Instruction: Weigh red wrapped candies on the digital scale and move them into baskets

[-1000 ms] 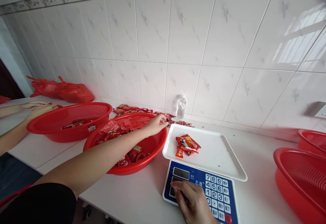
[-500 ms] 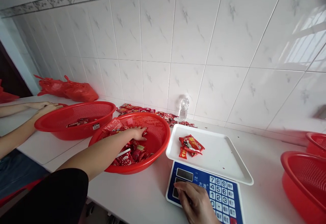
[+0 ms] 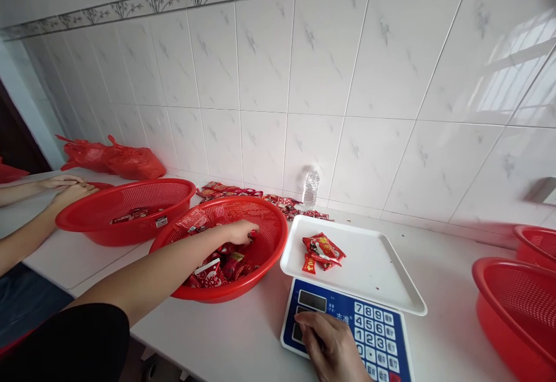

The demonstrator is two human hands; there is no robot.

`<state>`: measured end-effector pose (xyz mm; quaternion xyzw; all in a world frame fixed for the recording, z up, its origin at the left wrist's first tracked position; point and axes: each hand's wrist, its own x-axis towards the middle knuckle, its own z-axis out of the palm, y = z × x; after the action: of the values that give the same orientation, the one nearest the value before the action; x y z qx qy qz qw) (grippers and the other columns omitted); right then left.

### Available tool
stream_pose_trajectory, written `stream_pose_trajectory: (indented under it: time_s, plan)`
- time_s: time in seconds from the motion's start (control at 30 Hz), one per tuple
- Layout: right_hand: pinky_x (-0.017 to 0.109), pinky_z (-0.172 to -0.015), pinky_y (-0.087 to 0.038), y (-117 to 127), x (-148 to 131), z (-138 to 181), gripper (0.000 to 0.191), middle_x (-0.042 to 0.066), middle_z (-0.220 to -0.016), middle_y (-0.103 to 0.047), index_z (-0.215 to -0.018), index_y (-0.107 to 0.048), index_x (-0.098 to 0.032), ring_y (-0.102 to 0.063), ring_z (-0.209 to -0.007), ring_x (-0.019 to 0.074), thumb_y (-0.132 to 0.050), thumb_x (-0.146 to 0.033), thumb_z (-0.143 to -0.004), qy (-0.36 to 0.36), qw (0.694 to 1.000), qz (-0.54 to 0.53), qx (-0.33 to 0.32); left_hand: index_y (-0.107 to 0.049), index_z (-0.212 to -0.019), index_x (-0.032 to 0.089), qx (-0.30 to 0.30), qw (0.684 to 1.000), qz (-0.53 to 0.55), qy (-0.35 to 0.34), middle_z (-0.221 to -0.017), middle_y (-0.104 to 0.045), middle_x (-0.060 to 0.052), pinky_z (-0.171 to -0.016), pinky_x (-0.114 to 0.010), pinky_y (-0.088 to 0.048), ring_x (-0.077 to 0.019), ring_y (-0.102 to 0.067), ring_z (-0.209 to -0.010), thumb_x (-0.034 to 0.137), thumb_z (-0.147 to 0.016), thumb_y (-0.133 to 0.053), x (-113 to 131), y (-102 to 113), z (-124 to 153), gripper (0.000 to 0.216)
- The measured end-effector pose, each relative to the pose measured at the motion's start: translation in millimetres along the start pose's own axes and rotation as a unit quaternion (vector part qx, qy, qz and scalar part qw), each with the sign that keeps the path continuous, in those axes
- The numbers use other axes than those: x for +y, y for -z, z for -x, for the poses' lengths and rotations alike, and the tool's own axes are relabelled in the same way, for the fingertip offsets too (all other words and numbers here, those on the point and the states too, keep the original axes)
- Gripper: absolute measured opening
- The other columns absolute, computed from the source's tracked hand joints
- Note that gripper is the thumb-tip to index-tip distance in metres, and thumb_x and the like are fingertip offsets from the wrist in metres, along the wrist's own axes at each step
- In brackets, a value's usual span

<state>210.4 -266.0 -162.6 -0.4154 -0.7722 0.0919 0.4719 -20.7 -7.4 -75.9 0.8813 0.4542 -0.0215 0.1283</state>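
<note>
My left hand (image 3: 241, 232) reaches into a red perforated basket (image 3: 217, 296), its fingers closed on a small red packet (image 3: 253, 233) that shows at the fingertips. Below it, more red wrapped snack packets (image 3: 212, 275) fill the basket's left and front. Over the display of a blue and white weighing scale (image 3: 343, 306) rests my right hand (image 3: 332, 344), fingers curled in, nothing visible in them. On the scale's white tray (image 3: 369, 254) lies a small pile of red packets (image 3: 322, 250), near its left end.
Loose red packets (image 3: 230, 189) and a clear plastic bottle (image 3: 311, 189) line the wall. Left stands another red basket (image 3: 125, 234), with a co-worker's hands (image 3: 72, 189) beyond. Red plastic bags (image 3: 134, 162) sit behind. Red baskets (image 3: 512, 318) stand at the right.
My left hand has shifted slightly right inside the basket, and a red packet now shows at its fingertips. My right hand stays on the scale. The view has tilted slightly.
</note>
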Motion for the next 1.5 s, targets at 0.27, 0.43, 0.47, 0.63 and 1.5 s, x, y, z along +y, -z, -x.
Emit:
stream_pose_trajectory:
  time_s: [0.27,0.43,0.47,0.63,1.5]
  plan:
    - [0.02,-0.063,-0.05,-2.2,-1.3,1.3,0.021,0.002,-0.081,-0.071,-0.103,-0.06,-0.023,-0.068,-0.072,0.0123,-0.048,-0.014,-0.089,-0.009,1.0,-0.002,-0.008,-0.055,-0.117,0.02,0.119,0.985,0.106,-0.064,-0.116,-0.063,-0.004,-0.081,-0.027,-0.046,-0.0202,-0.06,-0.098,0.028,-0.076,-0.055,59.2,56.2,8.9,0.041]
    - [0.02,-0.065,-0.05,1.4,-6.5,0.6,0.022,0.002,-0.084,-0.071,-0.103,-0.061,-0.022,-0.069,-0.073,0.0125,-0.048,-0.014,-0.088,-0.011,1.0,-0.002,-0.007,-0.057,-0.118,0.022,0.048,0.981,0.12,-0.146,-0.106,-0.067,-0.004,-0.081,-0.029,-0.046,-0.0207,-0.062,-0.093,0.026,-0.076,-0.06,122.7,39.9,22.7,0.042]
    - [0.02,-0.065,-0.05,1.7,-7.4,0.0,0.022,0.002,-0.083,-0.071,-0.103,-0.061,-0.023,-0.068,-0.072,0.0124,-0.047,-0.013,-0.087,-0.014,1.0,-0.003,-0.002,-0.053,-0.124,0.023,0.021,0.981,0.111,-0.157,-0.111,-0.066,-0.005,-0.083,-0.031,-0.046,-0.0216,-0.062,-0.097,0.029,-0.078,-0.059,133.3,31.4,24.8,0.047]
    - [0.02,-0.063,-0.049,-0.5,-7.7,-2.7,0.022,0.001,-0.082,-0.071,-0.101,-0.061,-0.023,-0.068,-0.07,0.0119,-0.047,-0.013,-0.087,-0.004,1.0,-0.001,0.015,-0.015,-0.149,0.028,-0.055,0.979,0.046,-0.19,-0.157,-0.011,-0.012,-0.11,-0.05,-0.023,-0.0346,-0.015,-0.142,0.058,-0.083,-0.052,170.5,-11.1,25.1,0.082]
    - [0.024,-0.056,-0.052,-4.0,-20.8,5.2,0.026,0.002,-0.067,-0.071,-0.1,-0.06,-0.021,-0.067,-0.057,0.0151,-0.051,-0.006,-0.081,0.176,0.971,0.137,0.085,-0.064,-0.1,0.013,-0.043,0.777,0.536,-0.328,-0.087,-0.067,-0.008,-0.076,-0.03,-0.052,-0.0158,-0.064,-0.081,0.037,-0.085,-0.061,203.3,-70.1,69.3,0.029]
